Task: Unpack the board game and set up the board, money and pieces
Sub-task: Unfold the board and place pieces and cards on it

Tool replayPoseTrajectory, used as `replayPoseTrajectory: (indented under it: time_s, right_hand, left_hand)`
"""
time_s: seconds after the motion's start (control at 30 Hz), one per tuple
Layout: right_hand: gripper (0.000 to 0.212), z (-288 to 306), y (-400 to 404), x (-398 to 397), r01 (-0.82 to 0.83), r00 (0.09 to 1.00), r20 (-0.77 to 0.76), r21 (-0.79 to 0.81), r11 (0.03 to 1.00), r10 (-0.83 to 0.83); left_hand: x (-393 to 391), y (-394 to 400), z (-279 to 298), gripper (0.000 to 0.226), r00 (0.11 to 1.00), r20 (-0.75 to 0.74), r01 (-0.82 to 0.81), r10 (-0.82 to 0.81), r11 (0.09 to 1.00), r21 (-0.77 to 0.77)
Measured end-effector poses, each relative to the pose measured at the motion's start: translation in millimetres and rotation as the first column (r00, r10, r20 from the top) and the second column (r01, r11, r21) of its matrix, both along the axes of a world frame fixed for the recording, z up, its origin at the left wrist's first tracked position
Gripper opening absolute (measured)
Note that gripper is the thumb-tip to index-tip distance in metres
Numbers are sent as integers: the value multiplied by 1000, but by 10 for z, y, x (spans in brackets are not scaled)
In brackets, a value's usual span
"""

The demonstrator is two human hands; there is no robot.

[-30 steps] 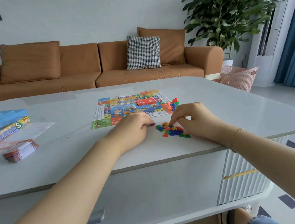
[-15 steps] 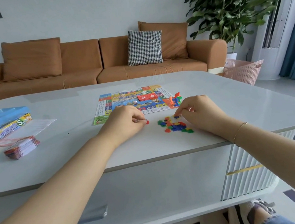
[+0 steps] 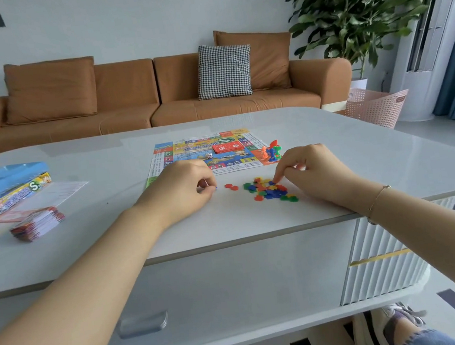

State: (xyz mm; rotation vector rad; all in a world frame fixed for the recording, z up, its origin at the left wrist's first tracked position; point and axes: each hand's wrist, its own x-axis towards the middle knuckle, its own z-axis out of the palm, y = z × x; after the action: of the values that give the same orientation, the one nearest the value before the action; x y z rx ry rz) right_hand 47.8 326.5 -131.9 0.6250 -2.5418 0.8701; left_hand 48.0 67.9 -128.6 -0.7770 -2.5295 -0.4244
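Note:
The colourful game board lies flat at mid-table, with a red card deck, a white die and a cluster of orange, green and blue pawns on it. In front of it sits a pile of small coloured tokens. Two red tokens lie apart to the pile's left. My left hand rests on the table left of them, fingers curled, with a sliver of blue token at its pinched fingertips. My right hand pinches a token at the pile's top edge.
A banded stack of play money lies at the left, beside a paper sheet and the open game box. The table's front edge runs close under my forearms. A sofa, a plant and a pink basket stand behind.
My left hand has let go of the red tokens left of the pile and drawn back a little. My right hand has dipped its fingertips onto the pile.

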Motion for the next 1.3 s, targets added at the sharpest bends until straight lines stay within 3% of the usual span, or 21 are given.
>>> replayPoseTrajectory:
  time_s: [0.23,0.47,0.63,0.8,1.03,1.3]
  right_hand:
    - [38,9,105,51,75,997,3,-5,997,-75]
    - [23,29,111,55,32,997,70,10,999,-32]
    - [8,7,179,2,-54,990,130,14,998,52]
    - [3,-6,202,-6,-27,991,131,-33,999,31]
    - [10,33,189,44,-23,991,133,-74,997,32]
    - [10,28,212,-28,-45,985,163,-105,993,62]
  left_hand:
    - [110,15,8,22,1000,14,19,-20,997,77]
    - [195,501,-30,22,983,-2,186,-186,982,28]
    - [125,511,-87,19,986,20,167,-167,986,8]
    - [103,479,-75,19,987,17,158,-159,986,43]
    - [160,462,-23,14,989,-46,142,-137,982,126]
    - [261,-39,69,11,995,57,83,-87,994,77]
